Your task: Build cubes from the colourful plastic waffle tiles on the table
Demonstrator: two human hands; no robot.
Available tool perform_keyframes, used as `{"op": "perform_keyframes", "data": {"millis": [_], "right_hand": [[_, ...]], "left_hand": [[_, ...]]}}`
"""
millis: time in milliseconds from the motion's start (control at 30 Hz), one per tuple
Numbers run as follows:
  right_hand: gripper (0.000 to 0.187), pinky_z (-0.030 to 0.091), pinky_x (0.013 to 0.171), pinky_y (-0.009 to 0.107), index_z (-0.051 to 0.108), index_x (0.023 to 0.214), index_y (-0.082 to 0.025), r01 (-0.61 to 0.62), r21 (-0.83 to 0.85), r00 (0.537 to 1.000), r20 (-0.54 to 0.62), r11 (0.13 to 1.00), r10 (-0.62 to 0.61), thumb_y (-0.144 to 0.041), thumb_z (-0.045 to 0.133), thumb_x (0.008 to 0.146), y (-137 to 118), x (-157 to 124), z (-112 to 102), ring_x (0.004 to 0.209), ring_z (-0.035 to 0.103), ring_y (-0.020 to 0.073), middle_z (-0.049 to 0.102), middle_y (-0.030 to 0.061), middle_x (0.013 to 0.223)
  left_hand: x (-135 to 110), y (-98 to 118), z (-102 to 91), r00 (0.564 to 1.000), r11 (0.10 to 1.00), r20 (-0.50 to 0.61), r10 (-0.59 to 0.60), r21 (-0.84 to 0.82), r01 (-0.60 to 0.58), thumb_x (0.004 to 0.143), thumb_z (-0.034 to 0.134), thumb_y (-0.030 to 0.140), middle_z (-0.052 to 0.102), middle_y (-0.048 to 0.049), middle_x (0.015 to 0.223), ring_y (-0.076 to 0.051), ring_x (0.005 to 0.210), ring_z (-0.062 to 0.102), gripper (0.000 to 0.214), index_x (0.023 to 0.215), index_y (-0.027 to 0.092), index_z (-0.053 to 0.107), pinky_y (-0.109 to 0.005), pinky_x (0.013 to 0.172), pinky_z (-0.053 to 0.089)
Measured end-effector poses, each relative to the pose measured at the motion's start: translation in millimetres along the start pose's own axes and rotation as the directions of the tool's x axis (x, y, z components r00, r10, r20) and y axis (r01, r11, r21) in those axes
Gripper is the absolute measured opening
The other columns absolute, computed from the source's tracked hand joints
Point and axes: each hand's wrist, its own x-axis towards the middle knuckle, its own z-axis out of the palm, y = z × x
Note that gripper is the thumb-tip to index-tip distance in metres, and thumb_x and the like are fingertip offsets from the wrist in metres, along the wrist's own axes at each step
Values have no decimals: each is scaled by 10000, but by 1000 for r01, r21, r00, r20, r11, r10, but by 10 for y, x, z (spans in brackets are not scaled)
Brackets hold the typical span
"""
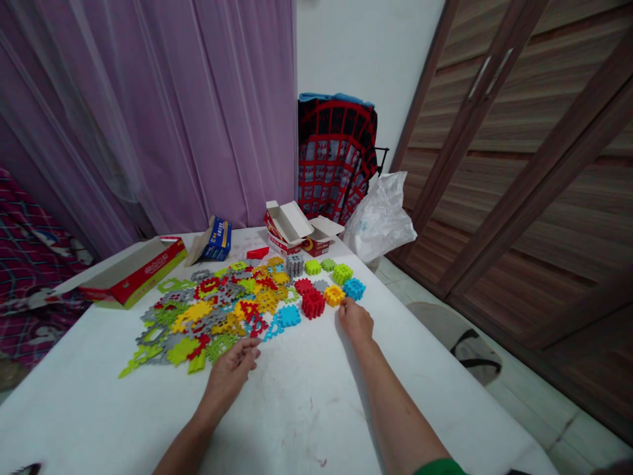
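Note:
My right hand (356,320) is closed at the near edge of a small stack of yellow notched tiles (335,295), its fingertips partly hidden from me. My left hand (234,367) hovers low at the near side of a spread pile of interlocking plastic tiles (225,321), fingers loosely curled and apart, with nothing visible in them. Just beyond its fingertips lie a blue triangular piece (273,328) and a blue square tile (289,316). Stacks of red tiles (313,304), blue tiles (355,289) and green tiles (342,273) stand around the yellow one.
At the back of the white table (297,409) stand a grey tile stack (295,265), a blue box (217,239) and open red boxes (284,227). A long red-and-green box (138,274) lies at the left. A white plastic bag (380,221) is beyond the right edge.

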Motion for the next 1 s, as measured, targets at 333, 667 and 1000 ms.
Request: {"op": "perform_keyframes", "data": {"millis": [333,667,1000], "right_hand": [[304,420,693,264,660,1079,-284,100,-5,995,-7,995,-100,-321,408,913,14,-103,-12,894,663,198,723,47,989],[320,419,682,261,683,1075,-291,90,-20,996,-6,996,-90,-323,412,908,-22,-77,-1,874,662,198,724,53,973],[336,436,763,224,703,1108,-306,187,148,982,-29,971,-185,-297,435,905,-24,-135,31,931,655,171,736,8,1034]], "left_hand": [[-5,3,2,1000,1000,2,-7,5,7,620,579,551,673,-37,777,-173,652,616,480,935,199,665,-242,490,422],[6,-3,9,1000,1000,2,8,19,-8,643,565,538,683,-40,784,-171,656,619,457,936,202,671,-238,487,418],[3,-4,-1,1000,999,0,22,28,-22,646,573,542,694,-40,774,-174,649,623,453,934,208,674,-235,474,419]]}}
